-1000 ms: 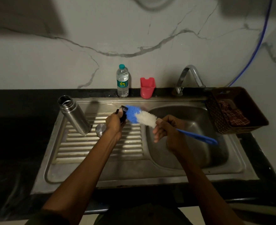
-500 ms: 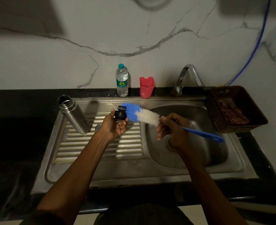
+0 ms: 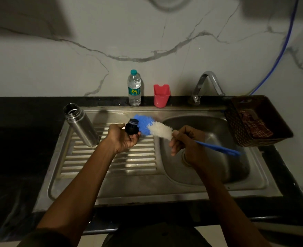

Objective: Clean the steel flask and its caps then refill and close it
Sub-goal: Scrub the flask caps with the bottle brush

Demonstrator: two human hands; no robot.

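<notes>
Steel is gleaming dully under low light where the open flask (image 3: pixel 82 126) is standing on the ribbed drainboard (image 3: pixel 111 163) of the sink (image 3: pixel 147 186), at its far left corner, its mouth uncapped and its body appearing to tilt leftward in the wide view. Just right of it, the left hand (image 3: pixel 123 138) is hovering palm-up above the drainboard, its fingers curling around a black cap (image 3: pixel 132 128) whose round top is facing up and away. The right hand (image 3: pixel 186 145) is hanging over the basin (image 3: pixel 218 139), pinching the bottle brush (image 3: pixel 154 127) where the bristles meet the blue handle, which is sticking out to the right over the basin. The brush's blue bristle tip is pressing against the right side of the cap, with the white bristles lying between the cap and the right fingers. Whether a second cap is lying on the drainboard behind the left hand cannot be told. Along the back edge, 1 clear plastic water bottle (image 3: pixel 134 88) with a green cap is standing beside a red plastic cup (image 3: pixel 161 95), and the curved steel tap (image 3: pixel 206 84) is rising behind the basin. At the right, a dark woven basket (image 3: pixel 236 122) is sitting on the sink's rim, holding a checked cloth (image 3: pixel 256 125). Black countertop (image 3: pixel 22 148) is surrounding the sink, with veined marble wall (image 3: pixel 75 59) behind.
</notes>
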